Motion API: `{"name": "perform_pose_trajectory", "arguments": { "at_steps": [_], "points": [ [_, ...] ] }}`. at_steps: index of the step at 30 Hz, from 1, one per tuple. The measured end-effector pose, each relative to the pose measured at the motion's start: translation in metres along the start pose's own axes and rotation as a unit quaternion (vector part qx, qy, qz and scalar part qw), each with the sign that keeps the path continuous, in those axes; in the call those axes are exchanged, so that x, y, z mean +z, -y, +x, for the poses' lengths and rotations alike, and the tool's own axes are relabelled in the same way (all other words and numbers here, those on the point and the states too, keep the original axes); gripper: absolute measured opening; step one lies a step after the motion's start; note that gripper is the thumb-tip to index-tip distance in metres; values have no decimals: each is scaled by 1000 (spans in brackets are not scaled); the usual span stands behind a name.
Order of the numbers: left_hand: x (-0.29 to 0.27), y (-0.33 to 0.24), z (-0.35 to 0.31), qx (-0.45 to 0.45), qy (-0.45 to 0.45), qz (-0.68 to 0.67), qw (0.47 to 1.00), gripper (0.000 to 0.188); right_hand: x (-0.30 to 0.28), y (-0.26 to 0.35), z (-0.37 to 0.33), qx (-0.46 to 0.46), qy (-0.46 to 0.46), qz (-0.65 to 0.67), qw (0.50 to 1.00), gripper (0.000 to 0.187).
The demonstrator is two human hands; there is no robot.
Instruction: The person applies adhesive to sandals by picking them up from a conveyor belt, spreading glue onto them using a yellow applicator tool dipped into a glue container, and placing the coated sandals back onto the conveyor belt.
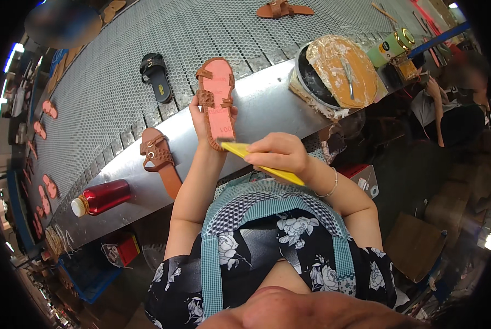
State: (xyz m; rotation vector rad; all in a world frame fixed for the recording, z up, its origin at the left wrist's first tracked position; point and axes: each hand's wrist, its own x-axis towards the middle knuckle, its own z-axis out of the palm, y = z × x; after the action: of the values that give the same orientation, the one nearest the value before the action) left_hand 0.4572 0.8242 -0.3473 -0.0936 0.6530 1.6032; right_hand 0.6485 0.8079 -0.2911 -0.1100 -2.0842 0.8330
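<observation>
My left hand (200, 125) holds a sandal part (219, 90) from beneath, its heel end toward me. It has a pink sole face, a brown edge and brown straps folded against its sides. My right hand (283, 153) grips a yellow-handled brush (281, 172), closed around the handle. The brush tip is at the heel end of the pink sole; whether it touches is hard to tell. Left of my left forearm, a brown sandal (159, 156) with woven straps lies on the metal ledge (262, 98).
Beyond the ledge runs a mesh conveyor (196, 33) with a black sandal (157, 77) near its edge and several pink-soled pieces at left. A red bottle (108, 196) lies on the ledge. At right stand a paste-smeared pot (317, 98) and green bottle (387, 49); another person (448, 104) sits beyond.
</observation>
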Motion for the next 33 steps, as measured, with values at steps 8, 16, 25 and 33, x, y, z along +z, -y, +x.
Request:
{"name": "perform_pose_trajectory", "arguments": {
  "at_steps": [8,16,25,33],
  "points": [
    [-41,-23,9,-24,59,153,986,54,-18,9,-7,46,-66,24,996,22],
    [-61,-73,-15,-129,85,239,959,62,-128,-36,-38,491,-203,-95,842,21],
    [-80,-25,-11,225,97,505,828,88,-150,-74,-62,497,-119,-85,855,27],
    [-82,0,16,310,-14,515,799,12,-117,-54,-91,510,-367,9,778,23]
  ]
}}
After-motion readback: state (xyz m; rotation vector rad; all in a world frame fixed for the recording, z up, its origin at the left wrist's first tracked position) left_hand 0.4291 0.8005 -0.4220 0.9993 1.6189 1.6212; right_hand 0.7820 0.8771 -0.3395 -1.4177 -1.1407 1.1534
